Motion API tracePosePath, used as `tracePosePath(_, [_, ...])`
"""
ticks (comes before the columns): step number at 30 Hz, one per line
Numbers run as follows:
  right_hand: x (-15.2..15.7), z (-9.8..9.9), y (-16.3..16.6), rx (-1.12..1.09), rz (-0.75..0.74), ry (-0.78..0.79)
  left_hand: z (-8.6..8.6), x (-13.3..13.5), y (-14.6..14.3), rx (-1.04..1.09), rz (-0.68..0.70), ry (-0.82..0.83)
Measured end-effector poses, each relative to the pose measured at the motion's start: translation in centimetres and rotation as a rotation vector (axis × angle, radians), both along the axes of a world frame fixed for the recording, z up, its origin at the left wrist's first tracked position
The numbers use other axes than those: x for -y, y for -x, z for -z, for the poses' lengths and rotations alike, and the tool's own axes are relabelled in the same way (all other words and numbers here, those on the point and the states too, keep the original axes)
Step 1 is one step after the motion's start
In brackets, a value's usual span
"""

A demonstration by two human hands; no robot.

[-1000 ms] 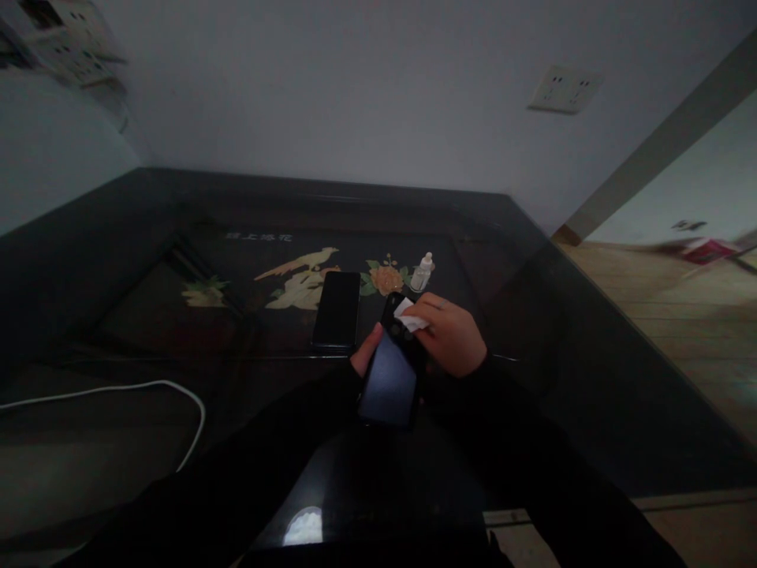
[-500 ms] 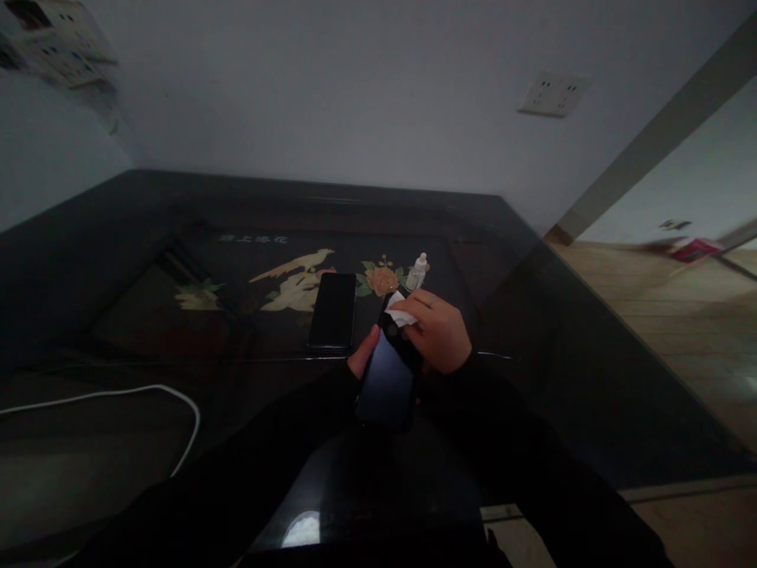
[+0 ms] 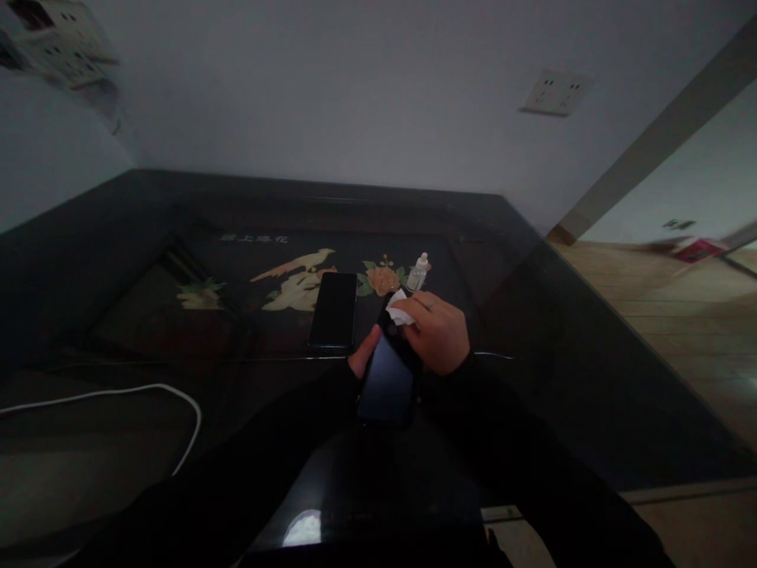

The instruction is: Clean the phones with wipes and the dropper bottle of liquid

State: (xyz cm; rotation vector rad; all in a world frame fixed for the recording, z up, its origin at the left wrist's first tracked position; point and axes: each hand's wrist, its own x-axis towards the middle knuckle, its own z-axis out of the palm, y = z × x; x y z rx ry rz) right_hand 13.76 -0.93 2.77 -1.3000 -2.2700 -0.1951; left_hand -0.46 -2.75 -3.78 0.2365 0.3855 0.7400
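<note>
My left hand grips a dark phone from below, back side up, with the camera lenses at its far end. My right hand pinches a small white wipe and presses it on the phone's camera end. A second black phone lies flat on the dark glass table just beyond my left hand. A small white dropper bottle stands upright behind my right hand.
A white cable loops across the table's left side. Under the glass is a painted bird and flower panel. A wall socket is on the wall behind. Wooden floor lies to the right of the table edge.
My hands and the held phone shifted slightly left and away from me. The wipe stays on the camera end, moving a little across it.
</note>
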Motion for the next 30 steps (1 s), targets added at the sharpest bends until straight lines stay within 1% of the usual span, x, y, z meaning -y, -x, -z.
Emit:
tracePosePath(2, [-0.1,-0.2,-0.2,0.025,0.076,0.002,0.0,0.0,0.2,0.015,0.05,-0.009])
tracePosePath(4, [0.0,-0.4,-0.4,0.056,0.132,0.044,-0.2,-0.1,0.2,0.025,0.078,-0.03])
tracePosePath(6, [0.3,-0.7,-0.5,0.069,0.162,0.121,-0.4,-0.2,0.0,0.026,0.052,-0.052])
tracePosePath(7, [0.5,-0.8,-0.5,0.065,0.162,0.165,-0.5,-0.3,-0.1,0.026,0.017,-0.063])
tracePosePath(9, [0.9,-1.0,-0.5,0.044,0.113,0.258,-0.6,-0.4,-0.4,0.019,-0.042,-0.071])
tracePosePath(12, [1.1,-1.1,-0.5,-0.026,-0.024,0.343,-0.5,-0.4,-0.6,-0.003,-0.052,-0.05])
tracePosePath(13, [0.9,-1.0,-0.6,-0.063,-0.044,0.336,-0.5,-0.4,-0.6,-0.013,-0.056,-0.04])
tracePosePath(15, [0.4,-0.8,-0.7,-0.146,-0.029,0.28,-0.4,-0.4,-0.5,-0.029,-0.032,-0.037])
tracePosePath(17, [-0.1,-0.5,-0.9,-0.212,0.002,0.218,-0.3,-0.3,-0.2,-0.02,0.058,-0.053])
tracePosePath(19, [-0.4,-0.3,-0.9,-0.231,-0.023,0.197,-0.4,-0.2,0.2,0.02,0.133,-0.077])
tracePosePath(20, [-0.4,-0.2,-1.0,-0.224,-0.061,0.2,-0.4,-0.2,0.3,0.039,0.13,-0.082])
tracePosePath(22, [-0.1,-0.2,-1.0,-0.188,-0.185,0.225,-0.5,-0.1,0.4,0.054,0.106,-0.068])
tracePosePath(24, [0.2,-0.3,-1.1,-0.156,-0.325,0.254,-0.7,-0.1,0.4,0.035,0.087,-0.035])
tracePosePath(25, [0.2,-0.3,-1.2,-0.146,-0.366,0.257,-0.8,-0.1,0.4,0.026,0.087,-0.019])
tracePosePath(26, [0.2,-0.3,-1.2,-0.142,-0.376,0.249,-0.9,-0.1,0.4,0.023,0.091,-0.012])
tracePosePath(27, [0.0,-0.3,-1.2,-0.145,-0.357,0.229,-0.9,-0.1,0.4,0.026,0.098,-0.012])
tracePosePath(30, [-0.5,-0.1,-1.1,-0.179,-0.238,0.148,-0.8,0.0,0.4,0.05,0.143,-0.046])
